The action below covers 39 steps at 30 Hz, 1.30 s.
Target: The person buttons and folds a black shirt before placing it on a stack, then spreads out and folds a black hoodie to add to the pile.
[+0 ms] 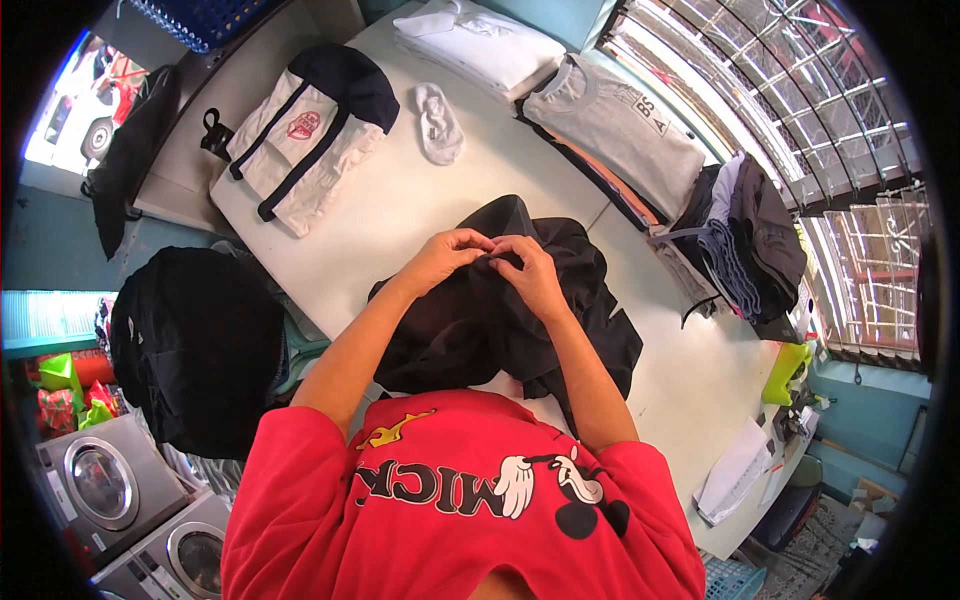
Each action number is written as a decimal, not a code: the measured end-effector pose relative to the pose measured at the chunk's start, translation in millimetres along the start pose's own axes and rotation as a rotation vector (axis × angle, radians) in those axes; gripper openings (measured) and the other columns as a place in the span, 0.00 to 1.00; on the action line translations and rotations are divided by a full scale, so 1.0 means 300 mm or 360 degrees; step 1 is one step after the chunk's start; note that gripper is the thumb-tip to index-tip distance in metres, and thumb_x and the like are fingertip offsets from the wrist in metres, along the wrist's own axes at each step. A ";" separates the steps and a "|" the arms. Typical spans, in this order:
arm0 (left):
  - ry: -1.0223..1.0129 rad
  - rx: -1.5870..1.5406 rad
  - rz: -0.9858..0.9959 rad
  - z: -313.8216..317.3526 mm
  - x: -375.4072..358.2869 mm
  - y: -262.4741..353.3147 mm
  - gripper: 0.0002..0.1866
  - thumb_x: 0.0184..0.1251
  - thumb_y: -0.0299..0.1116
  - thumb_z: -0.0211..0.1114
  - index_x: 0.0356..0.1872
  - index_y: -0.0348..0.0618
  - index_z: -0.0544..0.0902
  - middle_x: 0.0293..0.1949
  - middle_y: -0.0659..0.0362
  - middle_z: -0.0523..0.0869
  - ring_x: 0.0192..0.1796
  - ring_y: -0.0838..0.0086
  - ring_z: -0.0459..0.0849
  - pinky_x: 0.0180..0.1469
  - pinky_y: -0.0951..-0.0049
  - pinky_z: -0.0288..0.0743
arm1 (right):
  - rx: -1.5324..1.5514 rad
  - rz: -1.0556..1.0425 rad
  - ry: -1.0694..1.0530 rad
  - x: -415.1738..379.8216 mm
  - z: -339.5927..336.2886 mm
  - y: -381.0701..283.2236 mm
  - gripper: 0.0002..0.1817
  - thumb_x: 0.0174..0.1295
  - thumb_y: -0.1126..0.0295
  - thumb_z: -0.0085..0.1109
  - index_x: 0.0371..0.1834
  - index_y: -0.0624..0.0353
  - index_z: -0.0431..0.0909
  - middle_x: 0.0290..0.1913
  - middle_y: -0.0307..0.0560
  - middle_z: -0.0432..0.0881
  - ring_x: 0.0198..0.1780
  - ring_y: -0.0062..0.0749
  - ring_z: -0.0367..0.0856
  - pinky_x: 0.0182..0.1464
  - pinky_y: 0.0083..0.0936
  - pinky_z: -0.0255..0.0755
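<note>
A black garment (445, 335) lies bunched on the white table (350, 285) right in front of me, its cloth spread in loose folds. My left hand (448, 258) has its fingers closed in a pinch on the garment near its far edge. Close beside it, my right hand (528, 272) also pinches the black cloth, so the fingertips of both hands nearly meet. The kind of garment cannot be made out from its folds.
Beyond lie a cream and navy tote bag (320, 125), folded white socks (438, 125) and folded white clothes (480, 38). To the right are a grey T-shirt (615, 120) and a clothes stack (745, 240). A black backpack (200, 350) stands left, above front-loading washers (105, 480).
</note>
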<state>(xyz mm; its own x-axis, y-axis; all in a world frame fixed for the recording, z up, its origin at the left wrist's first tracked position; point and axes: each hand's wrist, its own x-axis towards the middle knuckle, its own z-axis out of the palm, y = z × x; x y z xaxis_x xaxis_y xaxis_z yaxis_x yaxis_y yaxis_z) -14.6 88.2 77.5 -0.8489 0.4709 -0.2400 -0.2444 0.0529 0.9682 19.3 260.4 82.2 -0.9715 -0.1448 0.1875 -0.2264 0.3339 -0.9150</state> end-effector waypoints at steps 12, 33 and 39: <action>-0.0053 0.0276 0.0097 -0.007 0.011 -0.013 0.07 0.57 0.28 0.57 0.34 0.38 0.79 0.27 0.65 0.78 0.31 0.84 0.70 0.34 0.84 0.64 | -0.0043 0.0077 0.0066 -0.010 0.003 -0.008 0.09 0.45 0.76 0.60 0.31 0.62 0.75 0.35 0.44 0.79 0.40 0.36 0.76 0.45 0.26 0.68; 0.0043 0.0555 0.0134 0.034 -0.021 0.049 0.07 0.54 0.26 0.55 0.33 0.36 0.75 0.29 0.64 0.76 0.34 0.83 0.71 0.39 0.81 0.65 | 0.0050 0.0286 0.0122 0.000 0.008 -0.007 0.06 0.47 0.77 0.58 0.30 0.66 0.75 0.30 0.44 0.78 0.34 0.26 0.75 0.40 0.19 0.67; 0.0153 0.0548 0.0157 0.052 -0.026 0.026 0.06 0.53 0.24 0.54 0.33 0.37 0.75 0.29 0.64 0.75 0.33 0.83 0.71 0.38 0.82 0.65 | -0.0115 0.0133 0.0229 -0.006 0.023 -0.018 0.07 0.44 0.76 0.57 0.27 0.64 0.74 0.29 0.49 0.76 0.34 0.40 0.75 0.38 0.27 0.68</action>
<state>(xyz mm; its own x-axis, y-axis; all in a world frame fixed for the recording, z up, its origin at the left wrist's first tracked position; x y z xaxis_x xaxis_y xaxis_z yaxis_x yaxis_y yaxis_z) -2.7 98.7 87.8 -0.9046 0.4045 -0.1342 -0.0013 0.3124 0.9499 22.7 252.3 84.4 -0.9859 0.0194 0.1659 -0.1439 0.4059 -0.9025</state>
